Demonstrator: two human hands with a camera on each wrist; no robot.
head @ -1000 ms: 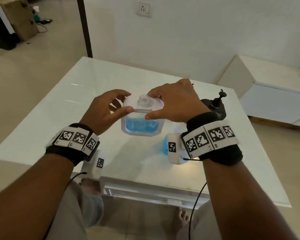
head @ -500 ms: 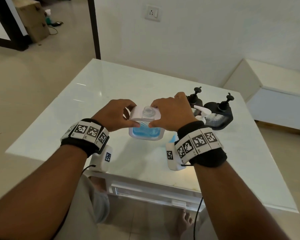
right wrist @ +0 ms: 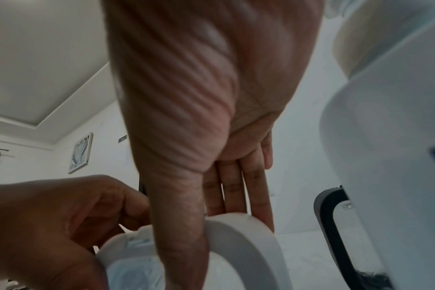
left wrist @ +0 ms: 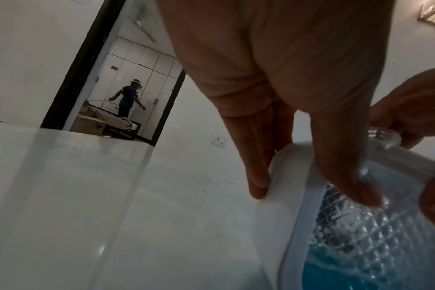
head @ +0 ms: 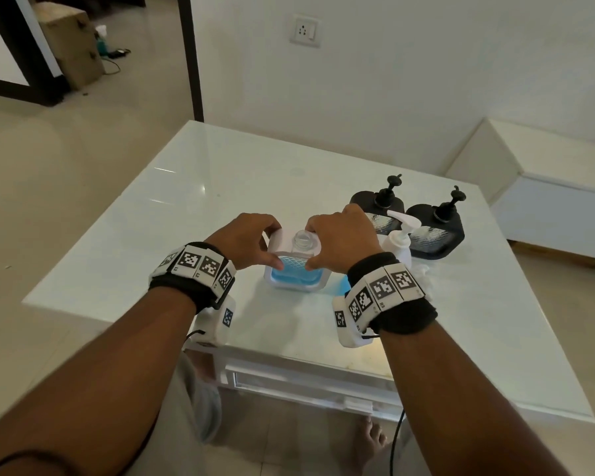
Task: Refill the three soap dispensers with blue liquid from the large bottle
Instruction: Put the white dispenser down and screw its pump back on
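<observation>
Both hands, the left hand (head: pixel 246 240) and right hand (head: pixel 342 237), grip the white dispenser (head: pixel 296 269) with curled fingers (left wrist: pixel 258 170), steadying it upright on the surface (head: pixel 220 187), apparently so its open neck faces up for refilling.

Open dispenser (head: pixel 296 269) on table (head: pixel 203 187), 2 others (head: pixel 435 228) behind-right.

Head view: high, facing down at 12 o'clock over table (head: pixel 193 214). Wrist views: low, very close, sharing the white dispenser (head: pixel 294 269).
</observation>
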